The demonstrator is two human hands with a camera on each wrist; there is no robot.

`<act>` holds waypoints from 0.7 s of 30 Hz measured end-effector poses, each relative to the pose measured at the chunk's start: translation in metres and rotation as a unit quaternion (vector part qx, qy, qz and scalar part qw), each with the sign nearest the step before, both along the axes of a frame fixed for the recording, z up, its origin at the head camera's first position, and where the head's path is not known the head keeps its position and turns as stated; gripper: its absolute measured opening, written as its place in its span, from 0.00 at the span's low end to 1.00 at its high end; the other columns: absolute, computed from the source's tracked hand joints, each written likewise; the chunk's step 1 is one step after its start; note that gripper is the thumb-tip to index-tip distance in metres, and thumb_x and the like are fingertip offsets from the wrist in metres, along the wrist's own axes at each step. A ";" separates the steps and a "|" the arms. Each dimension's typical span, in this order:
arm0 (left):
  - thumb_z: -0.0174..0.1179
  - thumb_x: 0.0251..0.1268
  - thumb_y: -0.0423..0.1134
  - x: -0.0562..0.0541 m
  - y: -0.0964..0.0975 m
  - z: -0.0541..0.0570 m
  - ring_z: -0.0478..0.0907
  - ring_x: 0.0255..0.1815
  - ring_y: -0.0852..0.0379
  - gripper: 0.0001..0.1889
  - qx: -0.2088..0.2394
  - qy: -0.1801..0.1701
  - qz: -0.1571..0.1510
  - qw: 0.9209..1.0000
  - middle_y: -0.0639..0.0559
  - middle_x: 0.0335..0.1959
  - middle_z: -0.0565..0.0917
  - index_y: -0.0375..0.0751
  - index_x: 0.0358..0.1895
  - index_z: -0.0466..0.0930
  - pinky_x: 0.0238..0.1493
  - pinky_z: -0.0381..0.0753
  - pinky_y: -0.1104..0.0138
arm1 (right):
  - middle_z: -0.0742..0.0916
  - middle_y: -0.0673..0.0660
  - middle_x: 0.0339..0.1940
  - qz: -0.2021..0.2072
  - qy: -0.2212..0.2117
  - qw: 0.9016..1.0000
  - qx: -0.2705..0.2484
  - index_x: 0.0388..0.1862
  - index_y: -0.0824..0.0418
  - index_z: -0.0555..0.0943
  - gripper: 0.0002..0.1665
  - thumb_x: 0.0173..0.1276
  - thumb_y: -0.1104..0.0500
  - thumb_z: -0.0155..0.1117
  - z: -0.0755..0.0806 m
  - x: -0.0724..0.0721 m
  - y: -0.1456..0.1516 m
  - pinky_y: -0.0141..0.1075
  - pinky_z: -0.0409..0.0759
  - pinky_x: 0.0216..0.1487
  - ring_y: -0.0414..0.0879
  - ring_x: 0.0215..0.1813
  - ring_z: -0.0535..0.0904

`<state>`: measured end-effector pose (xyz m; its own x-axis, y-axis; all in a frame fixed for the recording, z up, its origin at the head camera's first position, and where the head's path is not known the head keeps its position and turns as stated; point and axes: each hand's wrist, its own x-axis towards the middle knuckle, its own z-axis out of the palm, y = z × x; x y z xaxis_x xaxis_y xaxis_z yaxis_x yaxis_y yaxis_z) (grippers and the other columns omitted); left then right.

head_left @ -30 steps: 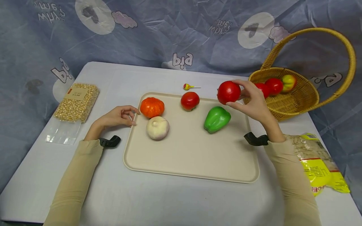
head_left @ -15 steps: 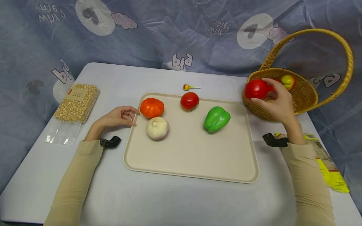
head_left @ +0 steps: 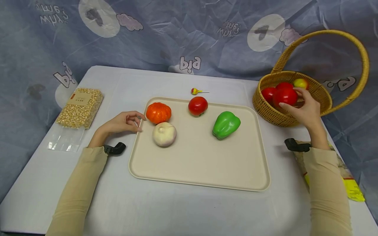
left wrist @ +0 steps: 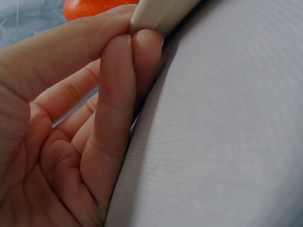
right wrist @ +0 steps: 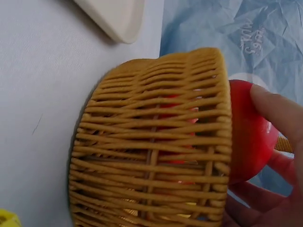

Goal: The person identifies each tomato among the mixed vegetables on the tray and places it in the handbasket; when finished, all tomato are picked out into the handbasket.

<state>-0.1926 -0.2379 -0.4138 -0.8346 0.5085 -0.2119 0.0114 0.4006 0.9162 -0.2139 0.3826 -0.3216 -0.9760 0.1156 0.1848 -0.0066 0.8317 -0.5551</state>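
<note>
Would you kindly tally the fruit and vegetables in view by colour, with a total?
Red: 4, the tomato on the tray, the one in the right hand at, two more in the basket at and.
Orange: 1, pumpkin.
Green: 1, pepper.
White: 1, onion.
Yellow-red: 1, apple.
Total: 8.

1. It looked like a staged tabletop set, not a real kitchen; a creased printed blue cloth (head_left: 189, 36) hung behind the white table (head_left: 183, 209);
2. On that table lay a beige tray (head_left: 200, 164) of glossy toy vegetables.
</note>
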 end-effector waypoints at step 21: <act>0.66 0.53 0.30 0.001 0.001 0.001 0.75 0.21 0.69 0.26 0.007 0.002 -0.004 1.000 0.60 0.29 0.78 0.31 0.56 0.69 0.36 0.75 0.75 | 0.66 0.80 0.62 0.000 -0.106 0.991 0.079 0.72 0.69 0.52 0.49 0.64 0.41 0.58 -0.009 -0.029 0.022 0.66 0.57 0.61 0.75 0.61 0.58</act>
<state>-0.1913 -0.2370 -0.4126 -0.8318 0.5172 -0.2013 0.0186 0.3885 0.9213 -0.2425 0.4047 -0.3309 -0.9948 0.1015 -0.0084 0.0962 0.9087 -0.4062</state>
